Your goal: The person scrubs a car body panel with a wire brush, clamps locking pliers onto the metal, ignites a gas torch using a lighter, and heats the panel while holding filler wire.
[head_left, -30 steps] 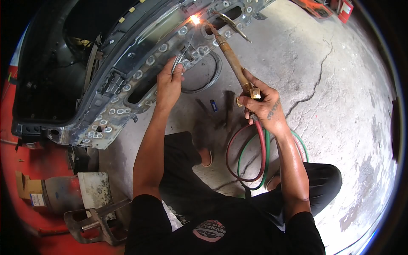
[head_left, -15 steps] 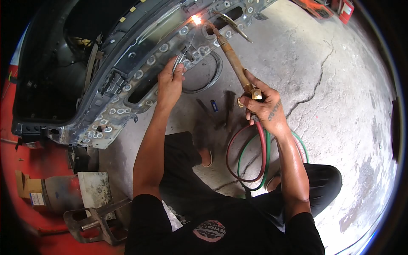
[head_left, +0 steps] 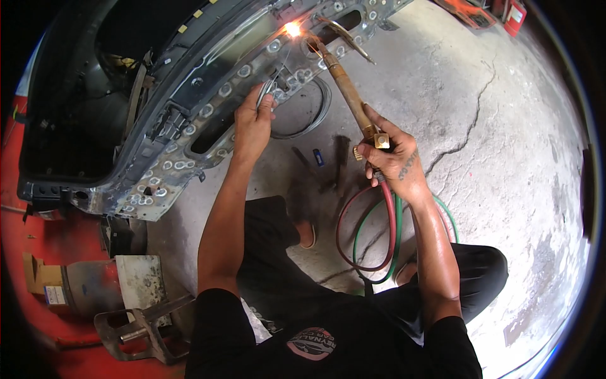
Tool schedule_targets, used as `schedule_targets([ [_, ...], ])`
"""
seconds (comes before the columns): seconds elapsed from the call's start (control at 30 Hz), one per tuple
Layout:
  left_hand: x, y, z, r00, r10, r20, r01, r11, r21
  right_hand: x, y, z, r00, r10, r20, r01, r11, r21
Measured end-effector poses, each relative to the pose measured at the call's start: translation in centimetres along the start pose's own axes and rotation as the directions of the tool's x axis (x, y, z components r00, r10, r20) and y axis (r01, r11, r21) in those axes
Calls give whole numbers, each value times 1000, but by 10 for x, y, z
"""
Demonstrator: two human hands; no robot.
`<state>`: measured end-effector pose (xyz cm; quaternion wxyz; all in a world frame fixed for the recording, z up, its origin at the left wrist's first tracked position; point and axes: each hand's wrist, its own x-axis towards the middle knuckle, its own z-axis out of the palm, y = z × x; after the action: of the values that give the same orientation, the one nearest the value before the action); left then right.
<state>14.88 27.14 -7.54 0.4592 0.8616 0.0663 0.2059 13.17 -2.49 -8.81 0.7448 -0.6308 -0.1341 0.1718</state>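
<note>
My right hand (head_left: pixel 394 158) is closed around the valve end of a brass gas welding torch (head_left: pixel 348 91). The torch slants up and left, its tip near a bright orange glow on the car body panel (head_left: pixel 243 71). In my left hand (head_left: pixel 254 123) is a coil of thin wire (head_left: pixel 310 126), pinched close to the panel. The wire's free end runs up toward the glow. Round weld marks cover the metal along the panel. Red and green hoses (head_left: pixel 396 234) hang from the torch in loops.
Locking pliers (head_left: pixel 346 39) jut from the panel's upper edge. On the concrete floor (head_left: pixel 505 158) lie a small blue object (head_left: pixel 318 157) and dark metal pieces. A C-shaped metal frame (head_left: pixel 142 328) and a cylinder (head_left: pixel 95 288) are at lower left. Red items (head_left: pixel 514 17) stand at upper right.
The glow at the panel looks slightly brighter and a spark streak shows near the torch tip. Both hands stay almost still.
</note>
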Motion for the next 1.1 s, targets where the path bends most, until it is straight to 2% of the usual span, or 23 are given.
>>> schedule_targets([
  [1.1, 5, -3, 2, 1000, 0, 3, 0, 999, -43, 1, -1, 1, 1000, -4, -16, 5, 999, 48],
])
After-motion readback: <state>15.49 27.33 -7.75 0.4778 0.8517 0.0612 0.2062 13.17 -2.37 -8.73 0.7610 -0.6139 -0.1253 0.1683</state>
